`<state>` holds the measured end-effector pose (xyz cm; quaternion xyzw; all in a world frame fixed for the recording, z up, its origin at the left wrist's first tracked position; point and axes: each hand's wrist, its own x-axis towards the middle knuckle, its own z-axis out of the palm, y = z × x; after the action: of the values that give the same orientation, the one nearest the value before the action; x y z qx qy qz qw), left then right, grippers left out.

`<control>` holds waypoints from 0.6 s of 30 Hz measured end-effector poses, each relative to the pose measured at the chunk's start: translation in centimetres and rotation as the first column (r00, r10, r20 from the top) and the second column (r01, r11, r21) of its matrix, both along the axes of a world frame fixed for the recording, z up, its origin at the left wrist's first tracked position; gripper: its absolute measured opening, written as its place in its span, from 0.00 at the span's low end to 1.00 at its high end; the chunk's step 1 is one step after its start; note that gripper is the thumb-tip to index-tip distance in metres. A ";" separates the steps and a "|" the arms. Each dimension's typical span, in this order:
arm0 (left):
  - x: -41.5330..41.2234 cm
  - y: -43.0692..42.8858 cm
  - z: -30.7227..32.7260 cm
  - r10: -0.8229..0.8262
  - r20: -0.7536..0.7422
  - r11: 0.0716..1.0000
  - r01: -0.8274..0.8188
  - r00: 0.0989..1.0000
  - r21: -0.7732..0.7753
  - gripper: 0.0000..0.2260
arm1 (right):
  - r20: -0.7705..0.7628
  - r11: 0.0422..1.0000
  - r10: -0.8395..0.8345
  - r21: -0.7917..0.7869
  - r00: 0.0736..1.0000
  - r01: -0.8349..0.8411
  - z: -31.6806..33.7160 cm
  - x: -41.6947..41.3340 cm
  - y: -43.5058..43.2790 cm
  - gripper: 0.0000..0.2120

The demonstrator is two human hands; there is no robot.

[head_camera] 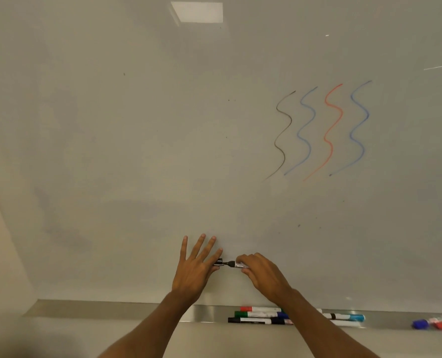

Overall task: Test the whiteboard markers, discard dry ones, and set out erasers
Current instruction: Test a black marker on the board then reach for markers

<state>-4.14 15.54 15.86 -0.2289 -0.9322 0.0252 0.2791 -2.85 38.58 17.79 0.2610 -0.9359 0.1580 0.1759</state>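
Note:
In front of the whiteboard (137, 125), my right hand (261, 275) grips a black marker (238, 265) by its white barrel, tip pointing left. My left hand (196, 264) pinches the marker's black cap (218, 262) between thumb and forefinger, the other fingers spread straight. Cap and tip are almost touching. Four wavy test lines, one black (283, 133), two blue and one red, are drawn on the board at the upper right.
The metal tray (85, 308) under the board holds several markers (258, 316) with red, green, black and blue caps, partly hidden by my right forearm. More markers (437, 322) lie at the tray's far right. A ceiling light reflects at the board's top.

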 end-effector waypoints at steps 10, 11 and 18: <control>2.1 -1.3 -1.3 -0.020 0.040 0.995 0.016 0.999 0.099 0.18 | 0.084 1.000 0.002 -0.011 0.996 -0.001 -2.1 0.5 -2.3 0.12; 2.2 -1.5 -1.5 -0.016 0.061 0.995 0.010 0.998 0.098 0.17 | 0.084 1.000 0.002 -0.021 0.996 0.000 -2.3 0.5 -2.6 0.12; 2.2 -2.4 -2.7 -0.033 0.147 0.998 0.024 0.989 0.062 0.18 | 0.126 0.999 -0.011 -0.028 0.992 0.015 -3.7 0.5 -4.8 0.13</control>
<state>-1.97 13.10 13.13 -0.2348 -0.9474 -0.0240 0.2161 -2.40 33.74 14.13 0.2417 -0.9445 0.1867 0.1212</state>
